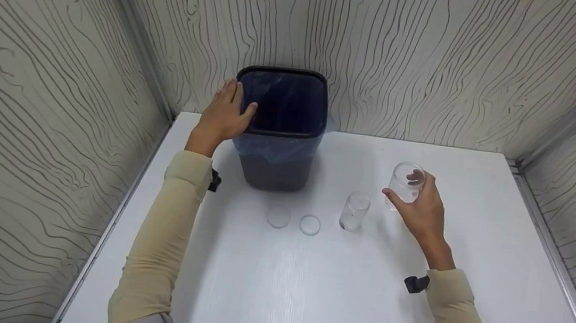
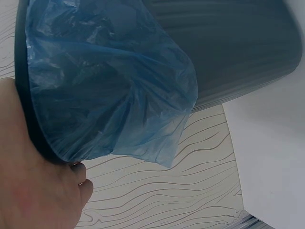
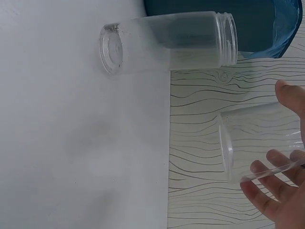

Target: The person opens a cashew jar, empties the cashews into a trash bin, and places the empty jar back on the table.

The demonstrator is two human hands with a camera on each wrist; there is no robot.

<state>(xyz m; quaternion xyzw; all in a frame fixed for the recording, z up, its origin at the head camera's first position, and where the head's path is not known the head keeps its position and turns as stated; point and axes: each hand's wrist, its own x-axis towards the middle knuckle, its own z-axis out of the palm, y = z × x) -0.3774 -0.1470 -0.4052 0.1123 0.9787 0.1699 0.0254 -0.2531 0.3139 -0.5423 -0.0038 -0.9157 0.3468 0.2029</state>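
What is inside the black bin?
A blue plastic bag lines the black bin, folded over its rim. The left hand holds that rim. The bottom is too dark to see.

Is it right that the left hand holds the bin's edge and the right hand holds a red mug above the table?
Not quite. The left hand does hold the bin by its rim, but the right hand holds a clear jar, not a red mug. The head view shows it lifted above the table, and the right wrist view shows the fingers round it.

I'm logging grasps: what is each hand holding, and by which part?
The right hand grips a clear jar round its side wall, lifted off the table. The left hand holds the bin at its rim.
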